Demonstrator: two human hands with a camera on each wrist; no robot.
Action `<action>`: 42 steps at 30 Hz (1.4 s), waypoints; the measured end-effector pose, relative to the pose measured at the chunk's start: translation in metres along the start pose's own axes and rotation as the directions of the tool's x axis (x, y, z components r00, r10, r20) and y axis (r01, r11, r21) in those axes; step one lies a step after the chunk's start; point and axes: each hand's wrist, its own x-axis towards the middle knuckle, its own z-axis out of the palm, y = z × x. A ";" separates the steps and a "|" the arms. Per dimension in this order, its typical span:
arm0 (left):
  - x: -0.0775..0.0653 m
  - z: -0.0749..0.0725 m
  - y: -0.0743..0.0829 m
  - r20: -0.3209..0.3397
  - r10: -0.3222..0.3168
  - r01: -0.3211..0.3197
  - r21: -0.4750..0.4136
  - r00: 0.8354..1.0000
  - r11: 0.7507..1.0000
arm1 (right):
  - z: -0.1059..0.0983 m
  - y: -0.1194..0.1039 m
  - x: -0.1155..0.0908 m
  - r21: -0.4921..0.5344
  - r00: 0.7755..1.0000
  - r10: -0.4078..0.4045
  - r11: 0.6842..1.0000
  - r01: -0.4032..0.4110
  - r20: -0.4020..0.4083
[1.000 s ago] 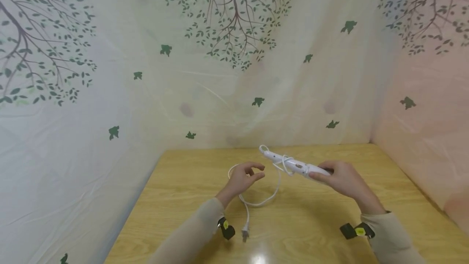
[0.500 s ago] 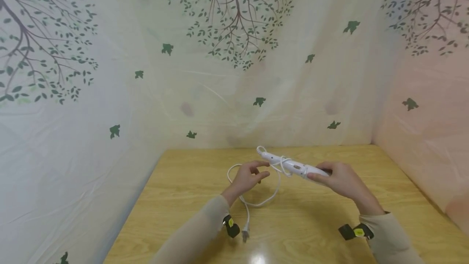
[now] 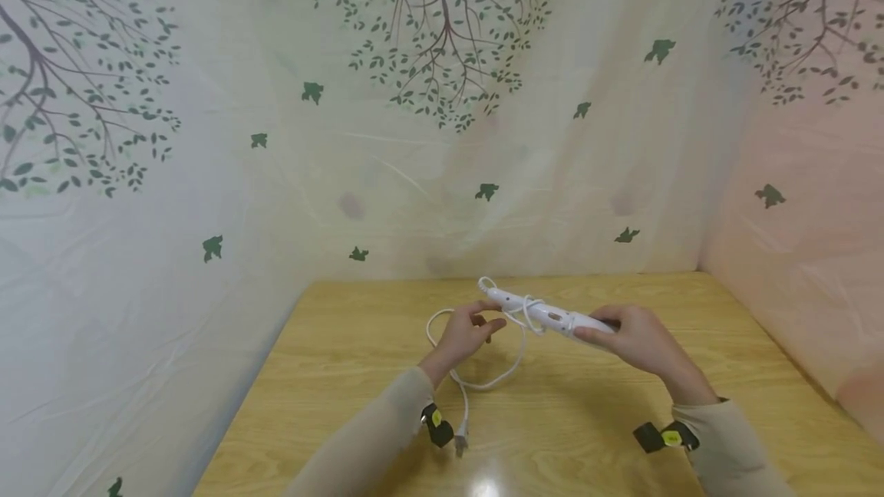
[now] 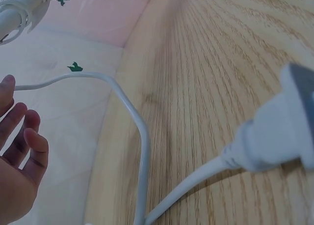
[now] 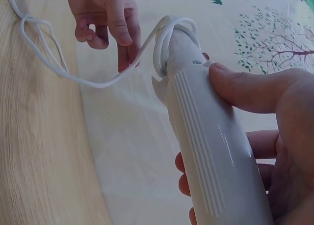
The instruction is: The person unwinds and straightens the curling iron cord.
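Note:
My right hand (image 3: 638, 337) grips the wide end of a white hair iron (image 3: 537, 311), raised over the table and slanting up to the left. Its thumb lies along the casing (image 5: 216, 151) in the right wrist view. The white cord (image 3: 516, 363) loops around the iron's narrower part, then hangs to the table. My left hand (image 3: 459, 337) is beside that end, fingers loosely bent and apart. Its index fingertip (image 4: 8, 79) is right at the cord in the left wrist view, with the thumb away from it. The plug (image 3: 461, 437) lies near the left wrist.
The wooden table (image 3: 587, 436) extends under both hands. Printed cloth (image 3: 414, 198) with trees and leaves encloses it at the back and sides. Each sleeve bears a small black wrist camera, such as the left one (image 3: 438, 428).
My left hand has moved right, up to the cord by the iron's narrow end. The right hand has shifted the iron slightly left. The plug has hardly moved.

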 end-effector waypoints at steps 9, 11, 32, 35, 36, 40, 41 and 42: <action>0.003 0.005 -0.003 -0.025 -0.009 0.009 0.004 1.000 1.000 | 0.006 0.003 0.001 0.017 0.999 -0.031 0.999 0.031 0.004; 0.004 0.007 -0.002 -0.038 0.013 -0.013 -0.001 0.999 1.000 | 0.006 0.004 0.001 0.018 0.999 -0.032 0.999 0.032 0.001; -0.017 0.000 0.031 0.016 0.106 -0.104 -0.113 0.994 0.988 | 0.001 0.008 -0.002 0.017 1.000 -0.002 1.000 0.002 0.001; -0.022 -0.002 0.033 0.021 0.105 -0.102 -0.118 0.994 0.988 | 0.001 0.009 -0.003 0.012 1.000 0.002 1.000 -0.002 -0.001; -0.023 -0.003 0.035 0.023 0.105 -0.101 -0.117 0.994 0.988 | 0.001 0.010 -0.004 0.009 1.000 0.006 1.000 -0.006 -0.003; -0.029 -0.006 0.040 0.022 0.095 -0.092 -0.111 0.995 0.990 | 0.000 0.012 -0.004 -0.010 1.000 0.024 1.000 -0.024 -0.017; -0.030 -0.007 0.041 0.020 0.097 -0.094 -0.106 0.995 0.990 | -0.001 0.013 -0.004 -0.014 0.999 0.028 0.999 -0.029 -0.022; -0.031 -0.007 0.041 0.020 0.101 -0.098 -0.098 0.995 0.990 | -0.001 0.013 -0.004 -0.016 0.999 0.033 0.999 -0.033 -0.027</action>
